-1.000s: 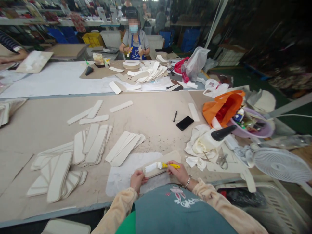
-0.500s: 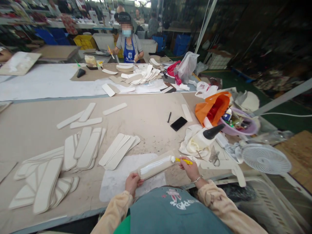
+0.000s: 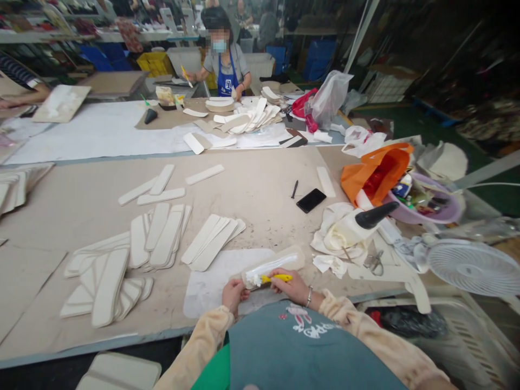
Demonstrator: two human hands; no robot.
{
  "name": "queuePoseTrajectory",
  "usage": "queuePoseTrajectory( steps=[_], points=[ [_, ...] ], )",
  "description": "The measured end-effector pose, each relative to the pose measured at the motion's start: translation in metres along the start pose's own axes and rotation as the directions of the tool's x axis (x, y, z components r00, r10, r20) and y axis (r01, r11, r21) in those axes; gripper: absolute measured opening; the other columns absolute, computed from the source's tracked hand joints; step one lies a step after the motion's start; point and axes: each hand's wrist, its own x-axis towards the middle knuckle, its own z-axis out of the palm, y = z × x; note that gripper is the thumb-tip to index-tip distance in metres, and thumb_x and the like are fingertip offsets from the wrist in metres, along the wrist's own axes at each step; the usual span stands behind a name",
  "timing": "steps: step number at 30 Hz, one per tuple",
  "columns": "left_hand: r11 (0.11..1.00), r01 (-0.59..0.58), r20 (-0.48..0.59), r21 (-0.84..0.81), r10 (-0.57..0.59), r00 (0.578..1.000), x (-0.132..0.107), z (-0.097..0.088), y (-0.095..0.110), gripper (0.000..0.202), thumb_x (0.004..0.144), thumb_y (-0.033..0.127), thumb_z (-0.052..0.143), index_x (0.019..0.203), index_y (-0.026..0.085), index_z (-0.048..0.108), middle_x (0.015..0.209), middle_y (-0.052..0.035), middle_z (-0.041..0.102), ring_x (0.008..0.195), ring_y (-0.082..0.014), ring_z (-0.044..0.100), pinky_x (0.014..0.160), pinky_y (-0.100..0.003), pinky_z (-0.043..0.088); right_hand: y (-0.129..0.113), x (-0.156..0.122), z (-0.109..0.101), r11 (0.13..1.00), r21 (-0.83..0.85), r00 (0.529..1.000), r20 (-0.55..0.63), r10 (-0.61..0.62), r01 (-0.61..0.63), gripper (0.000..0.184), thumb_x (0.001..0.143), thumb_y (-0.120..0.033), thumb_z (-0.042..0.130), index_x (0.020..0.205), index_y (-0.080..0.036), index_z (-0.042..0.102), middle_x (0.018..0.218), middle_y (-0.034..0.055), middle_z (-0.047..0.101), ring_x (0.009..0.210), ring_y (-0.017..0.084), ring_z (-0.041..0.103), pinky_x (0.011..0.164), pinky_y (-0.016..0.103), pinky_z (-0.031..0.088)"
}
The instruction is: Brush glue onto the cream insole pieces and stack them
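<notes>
My left hand (image 3: 235, 296) pinches the near left end of a beige strip-shaped panel (image 3: 296, 258) with rounded corners. White glue-like paste (image 3: 276, 261) coats the middle of that panel. In my right hand (image 3: 291, 286) is a yellow-handled brush (image 3: 281, 278), its white-loaded bristles touching the panel close to my left fingers. Beneath the panel lies a white paper sheet (image 3: 201, 295). A fanned pile of similar panels (image 3: 215, 244) rests just beyond it on the left.
Bigger piles of panels (image 3: 109, 287) cover the table's left. To the right are a phone (image 3: 311, 200), a white bottle with a black nozzle (image 3: 345, 233), scissors (image 3: 374, 262), an orange bag (image 3: 371, 168) and a fan (image 3: 473, 265). Across the table a co-worker (image 3: 227, 67) holds a brush.
My right hand has drawn the brush leftward along the panel, from its right end to near my left hand. The left hand keeps its grip. The camera view has shifted left.
</notes>
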Motion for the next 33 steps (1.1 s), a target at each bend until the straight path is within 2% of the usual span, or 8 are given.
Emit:
queuePoseTrajectory(
  steps=[4,8,14,22,26,33],
  points=[
    [1.000,0.008,0.004,0.001,-0.008,1.000,0.000,-0.001,0.001,0.007,0.086,0.019,0.054,0.084,0.012,0.056,0.057,0.0068,0.054,0.053,-0.0075,0.059,0.054,-0.021,0.050,0.001,0.005,0.006,0.999,-0.031,1.000,0.004,0.013,-0.013,0.021,0.078,-0.036,0.056,0.090,-0.021,0.065,0.065,-0.0015,0.067,0.053,0.012,0.062,0.055,0.023,0.052],
    [1.000,0.013,0.001,-0.010,-0.013,1.000,-0.002,-0.002,0.003,0.007,0.085,0.019,0.055,0.082,0.013,0.056,0.057,0.0067,0.055,0.053,-0.0081,0.059,0.054,-0.022,0.051,0.005,0.003,-0.002,0.999,-0.040,0.998,-0.060,0.026,-0.029,0.020,0.077,-0.033,0.055,0.089,-0.020,0.066,0.061,-0.0014,0.066,0.051,0.012,0.062,0.053,0.023,0.051],
    [0.999,-0.001,0.005,-0.048,0.001,1.000,-0.002,-0.003,0.003,0.011,0.074,0.014,0.060,0.072,0.017,0.050,0.052,0.0052,0.055,0.051,-0.0097,0.060,0.051,-0.020,0.050,0.012,-0.010,-0.034,0.997,-0.056,0.975,-0.217,0.040,-0.053,0.023,0.079,-0.037,0.053,0.088,-0.020,0.065,0.060,-0.0010,0.065,0.051,0.013,0.061,0.052,0.024,0.051],
    [0.999,0.001,0.014,-0.036,0.000,1.000,0.000,-0.003,0.003,0.014,0.077,0.014,0.057,0.070,0.019,0.046,0.052,0.0055,0.055,0.050,-0.0096,0.061,0.051,-0.019,0.051,0.018,-0.025,-0.079,0.994,-0.063,0.911,-0.408,0.058,-0.092,0.025,0.077,-0.039,0.054,0.088,-0.020,0.065,0.058,-0.0012,0.064,0.050,0.014,0.061,0.051,0.025,0.051],
    [1.000,0.000,0.011,-0.030,0.000,1.000,0.000,-0.003,0.002,0.016,0.076,0.016,0.061,0.069,0.019,0.047,0.053,0.0049,0.056,0.052,-0.0103,0.062,0.052,-0.020,0.052,0.013,-0.028,-0.094,0.993,-0.064,0.885,-0.463,0.057,-0.098,0.027,0.075,-0.040,0.055,0.087,-0.018,0.064,0.058,-0.0007,0.064,0.052,0.014,0.061,0.052,0.025,0.052],
    [0.996,0.002,0.009,-0.088,-0.001,1.000,0.000,-0.001,0.001,0.016,0.079,0.010,0.054,0.069,0.018,0.046,0.051,0.0044,0.056,0.049,-0.0098,0.060,0.050,-0.020,0.051,0.019,-0.028,-0.110,0.992,-0.081,0.833,-0.552,0.039,-0.100,0.030,0.074,-0.041,0.056,0.089,-0.017,0.064,0.056,-0.0010,0.063,0.050,0.015,0.061,0.052,0.025,0.051]
  ],
)
